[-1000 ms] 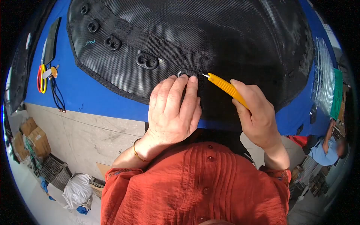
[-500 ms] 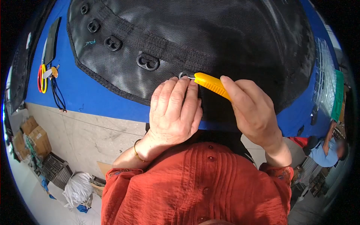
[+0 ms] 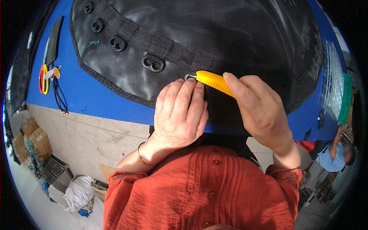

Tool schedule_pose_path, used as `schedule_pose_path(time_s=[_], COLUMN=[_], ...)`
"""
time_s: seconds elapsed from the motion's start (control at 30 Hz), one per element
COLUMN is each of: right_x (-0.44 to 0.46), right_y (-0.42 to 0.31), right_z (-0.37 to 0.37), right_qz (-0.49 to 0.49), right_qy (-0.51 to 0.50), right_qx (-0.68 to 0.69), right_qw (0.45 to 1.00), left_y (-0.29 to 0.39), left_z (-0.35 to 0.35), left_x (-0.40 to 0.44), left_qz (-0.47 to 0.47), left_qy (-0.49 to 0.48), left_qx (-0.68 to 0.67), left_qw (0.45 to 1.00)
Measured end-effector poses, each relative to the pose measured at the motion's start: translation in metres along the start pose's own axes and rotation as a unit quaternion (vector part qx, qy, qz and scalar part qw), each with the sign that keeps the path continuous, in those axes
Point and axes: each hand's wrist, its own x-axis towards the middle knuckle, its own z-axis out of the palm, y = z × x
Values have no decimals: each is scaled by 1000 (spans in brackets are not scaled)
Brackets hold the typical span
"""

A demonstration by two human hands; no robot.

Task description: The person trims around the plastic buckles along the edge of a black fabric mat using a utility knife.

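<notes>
A yellow utility knife (image 3: pixel 215 82) is gripped in my right hand (image 3: pixel 261 109), its handle slanting up to the left. Its metal tip meets a black plastic ring fitting (image 3: pixel 187 77) on the black mesh fabric (image 3: pixel 237 30). My left hand (image 3: pixel 180 113) lies flat over the fabric's near edge, fingers stretched and close together. Those fingertips touch the fitting and partly cover it. Further left along a webbing strip sit several like fittings, the nearest a black double-ring fitting (image 3: pixel 153 62). A short green thread (image 3: pixel 94 42) rests on the mesh.
The fabric lies on a blue table (image 3: pixel 103 109). Scissors (image 3: pixel 45 78) with red and yellow handles lie at left beside a dark flat strip (image 3: pixel 55 40). Clear plastic strips (image 3: pixel 332 76) and a green tray (image 3: pixel 345 97) are at right. A person (image 3: pixel 332 156) in light blue is beyond.
The knife has shifted slightly left and up at the fitting, with my right hand tilting. The fabric has slid slightly right and down in view; my left hand stays nearly in place.
</notes>
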Motion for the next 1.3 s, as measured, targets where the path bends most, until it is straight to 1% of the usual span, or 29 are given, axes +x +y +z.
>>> schedule_pose_path(time_s=[0.03,0.1,0.3,0.43,0.5,0.6,0.83,1.0,1.1,1.3], right_x=[2,6,8,6,4,-1,-13,-20,-25,-32], right_y=[-2,-6,-12,-10,-13,-16,-14,-13,-7,-8], right_z=[-4,-11,-14,-15,-16,-12,-13,-10,-5,-1], right_qz=[0,22,60,66,63,57,66,53,29,43], right_qy=[0,-38,-51,-51,-52,-36,-32,-17,10,23], right_qx=[0,8,34,47,28,-4,-13,-41,-48,-34], right_qw=[1000,999,996,995,996,998,997,998,998,998], left_y=[0,0,-1,-1,0,0,1,0,0,0], left_z=[0,0,1,1,1,2,1,2,3,3], left_x=[0,0,0,1,1,1,1,0,0,-1], left_qz=[-1,-2,-3,-6,-6,-6,-10,-5,-3,1], left_qy=[-1,0,4,6,6,7,1,2,2,8], left_qx=[0,2,0,-11,-11,-10,-3,1,4,5], left_qw=[1000,1000,1000,1000,1000,1000,1000,1000,1000,1000])
